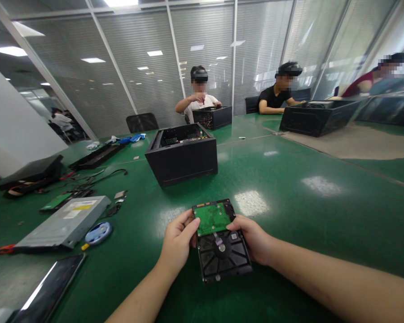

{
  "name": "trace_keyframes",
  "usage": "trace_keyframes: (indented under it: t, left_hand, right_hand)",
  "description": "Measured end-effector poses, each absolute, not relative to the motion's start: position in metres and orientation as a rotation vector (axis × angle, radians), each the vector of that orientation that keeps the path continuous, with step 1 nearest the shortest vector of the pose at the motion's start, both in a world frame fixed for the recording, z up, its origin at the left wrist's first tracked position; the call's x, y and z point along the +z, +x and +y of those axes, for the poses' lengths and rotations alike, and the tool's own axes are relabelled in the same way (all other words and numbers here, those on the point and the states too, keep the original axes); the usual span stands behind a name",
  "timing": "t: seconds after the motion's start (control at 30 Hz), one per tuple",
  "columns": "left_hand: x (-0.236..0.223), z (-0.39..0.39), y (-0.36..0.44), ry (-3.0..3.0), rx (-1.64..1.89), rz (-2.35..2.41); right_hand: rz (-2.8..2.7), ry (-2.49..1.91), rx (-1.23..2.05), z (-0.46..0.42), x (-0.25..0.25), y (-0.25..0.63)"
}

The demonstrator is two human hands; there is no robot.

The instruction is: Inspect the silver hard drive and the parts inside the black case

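Observation:
Between my two hands is a hard drive (222,258), its underside facing up with a green circuit board toward the far end. My left hand (180,235) grips its left edge, the thumb resting on the board's corner. Along the right edge, my right hand (254,237) holds it with the thumb over the board. The fingers under the drive are hidden. It is held above the green table (289,202). Beyond it stands an open black computer case (185,161), with metal parts showing inside.
To my left lie a silver optical drive (67,220), a screwdriver (2,250), a round blue item (98,233), a phone (49,289), a green circuit board (57,202) and loose cables (101,177). Across the table, people work at other black cases (318,119).

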State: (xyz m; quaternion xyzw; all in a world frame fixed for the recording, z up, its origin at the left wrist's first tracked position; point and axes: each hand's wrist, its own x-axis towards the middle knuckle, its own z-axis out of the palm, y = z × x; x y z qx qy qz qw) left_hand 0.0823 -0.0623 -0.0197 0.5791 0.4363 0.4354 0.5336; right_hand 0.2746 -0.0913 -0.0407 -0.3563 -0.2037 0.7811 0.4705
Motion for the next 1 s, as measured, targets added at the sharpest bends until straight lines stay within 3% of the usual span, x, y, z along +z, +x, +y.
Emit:
trace_keyframes:
  t: [0.57, 1.0]
  left_hand:
    - [-0.0258, -0.0574, 0.0770, 1.314, 1.026, 0.960]
    - [-0.0260, -0.0575, 0.0777, 1.321, 1.002, 0.943]
  right_hand:
    - [-0.435, -0.761, 2.075, -0.0891, -0.0444, 0.2778]
    - [-0.559, -0.756, 1.939, -0.0923, -0.0403, 0.2756]
